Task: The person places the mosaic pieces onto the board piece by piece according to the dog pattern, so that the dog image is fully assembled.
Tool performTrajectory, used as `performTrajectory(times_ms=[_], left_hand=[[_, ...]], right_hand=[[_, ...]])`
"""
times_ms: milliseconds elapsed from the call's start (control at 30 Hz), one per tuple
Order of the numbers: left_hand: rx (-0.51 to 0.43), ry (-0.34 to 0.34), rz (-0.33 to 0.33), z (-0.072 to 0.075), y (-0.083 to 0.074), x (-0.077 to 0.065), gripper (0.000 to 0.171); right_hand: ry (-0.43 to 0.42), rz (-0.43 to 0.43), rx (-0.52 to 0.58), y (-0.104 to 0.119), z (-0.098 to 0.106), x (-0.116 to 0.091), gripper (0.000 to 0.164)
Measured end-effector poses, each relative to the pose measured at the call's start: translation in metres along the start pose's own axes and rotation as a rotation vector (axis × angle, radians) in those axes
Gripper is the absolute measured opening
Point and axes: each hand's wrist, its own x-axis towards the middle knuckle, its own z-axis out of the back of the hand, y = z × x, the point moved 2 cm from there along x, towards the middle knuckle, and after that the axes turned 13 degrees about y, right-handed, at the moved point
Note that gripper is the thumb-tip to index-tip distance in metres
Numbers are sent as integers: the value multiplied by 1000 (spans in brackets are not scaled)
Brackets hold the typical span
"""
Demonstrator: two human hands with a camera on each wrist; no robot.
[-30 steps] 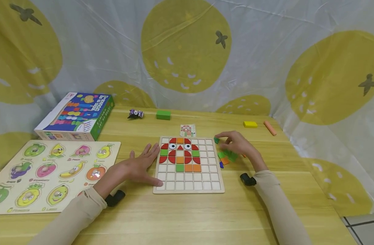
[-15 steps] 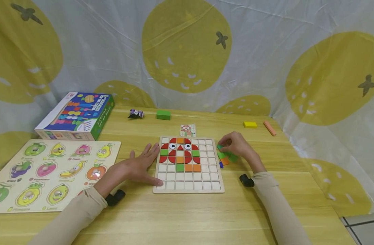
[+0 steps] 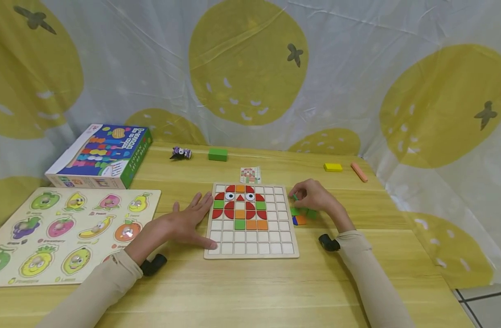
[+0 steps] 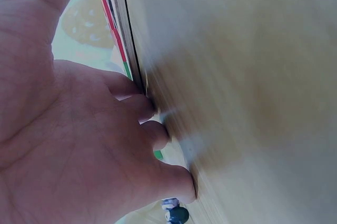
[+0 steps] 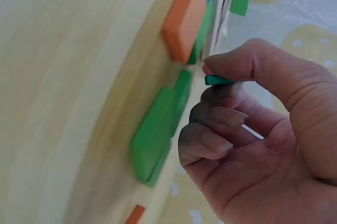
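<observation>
A wooden grid board [image 3: 275, 248] lies at mid-table, its upper cells filled with red, orange, green and eye-printed tiles. My left hand [image 3: 185, 225] rests at the board's left side with fingers spread, the thumb on its lower left corner. To the right of the board, my right hand [image 3: 314, 196] pinches a small green tile [image 5: 217, 80] between thumb and index finger, the other fingers curled. Below that hand lie loose green tiles [image 5: 152, 145], an orange tile [image 3: 300, 220] and a blue one [image 3: 294, 220], close to the board's right edge.
A small printed pattern card [image 3: 250, 175] lies behind the board. A fruit puzzle board [image 3: 84, 228] and a toy box [image 3: 100, 155] occupy the left. Farther back are a figurine [image 3: 181, 153], a green block [image 3: 218, 155], a yellow block [image 3: 333, 167] and an orange stick [image 3: 359, 172].
My right hand's fingers have closed from a looser reach over the tiles into a pinch on a green tile, lifting it slightly. The left hand has stayed in place.
</observation>
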Motion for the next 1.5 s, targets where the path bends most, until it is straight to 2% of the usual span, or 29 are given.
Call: performTrajectory(times_ms=[133, 367, 533, 667, 767, 933, 1133, 1267, 1367, 1500], left_hand=[[-12, 4, -23, 2, -4, -4, 143], [-32, 16, -32, 5, -12, -10, 138], [-36, 19, -35, 7, -16, -15, 137], [-24, 15, -22, 8, -20, -18, 134], [-17, 13, -25, 8, -20, -18, 133], [-4, 3, -32, 4, -12, -12, 137], [8, -6, -17, 2, -7, -6, 140], [11, -8, -37, 0, 0, -2, 141], [-3, -10, -66, 0, 0, -2, 139], [-4, -9, -57, 0, -1, -3, 139]], right_hand=[[35, 20, 41, 10, 0, -3, 11], [168, 139, 39, 32, -3, -5, 18], [275, 140, 32, 48, -14, -2, 18], [329, 141, 1, 57, -22, 0, 24], [332, 135, -1, 60, -24, 0, 28], [326, 123, 28, 59, -22, -3, 19], [344, 170, 17, 59, -25, 0, 13], [339, 187, 10, 60, -26, 1, 13], [333, 192, 3, 59, -26, 1, 14], [314, 177, 23, 53, -22, 0, 14]])
